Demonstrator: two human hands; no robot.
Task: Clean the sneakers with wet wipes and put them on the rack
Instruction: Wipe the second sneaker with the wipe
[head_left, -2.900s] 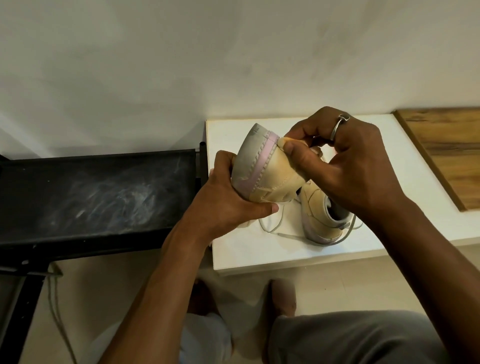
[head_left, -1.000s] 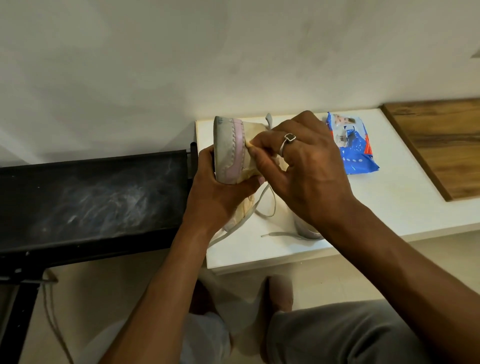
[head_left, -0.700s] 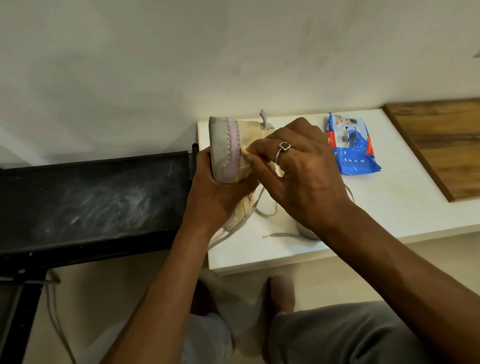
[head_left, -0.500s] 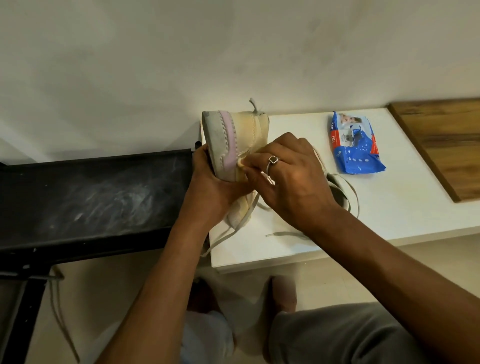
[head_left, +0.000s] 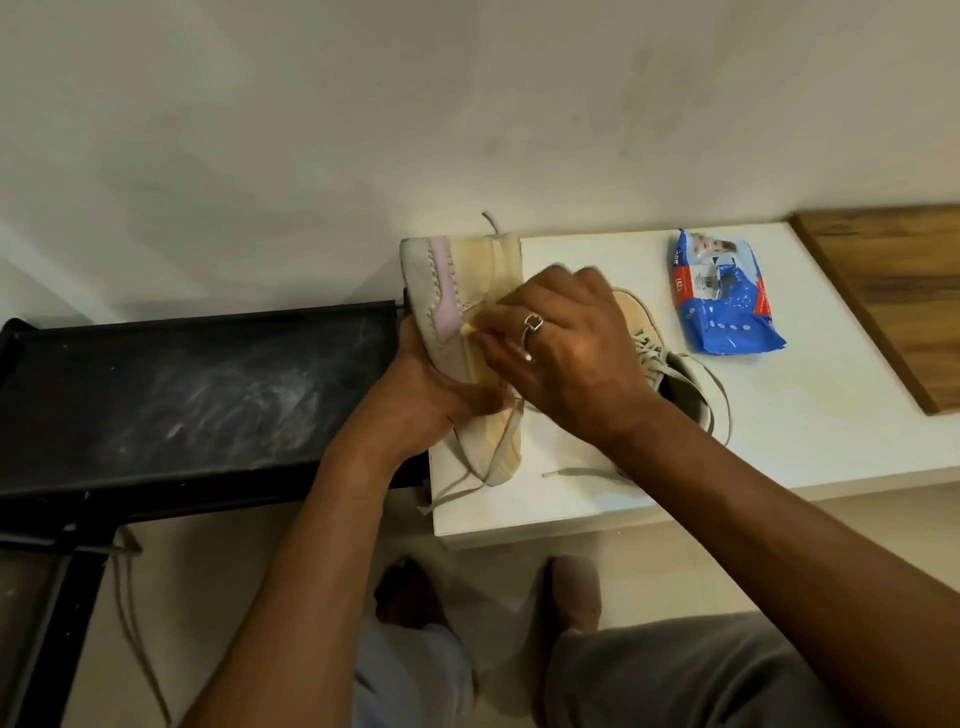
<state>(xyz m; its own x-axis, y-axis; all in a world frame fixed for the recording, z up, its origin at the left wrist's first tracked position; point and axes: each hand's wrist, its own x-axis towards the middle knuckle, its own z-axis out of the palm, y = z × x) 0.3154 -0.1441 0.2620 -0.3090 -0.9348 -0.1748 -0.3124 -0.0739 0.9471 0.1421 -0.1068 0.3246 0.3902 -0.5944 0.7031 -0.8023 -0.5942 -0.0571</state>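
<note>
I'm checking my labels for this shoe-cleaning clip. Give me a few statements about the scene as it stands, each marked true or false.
1. The left hand grips a sneaker. True.
2. The right hand is empty. False: the right hand pinches a wipe against that sneaker's side.
3. The second shoe sits on the black rack. False: the other sneaker sits on the white table, partly behind the right hand.
4. The wipes pack lies on the white table. True.
</note>
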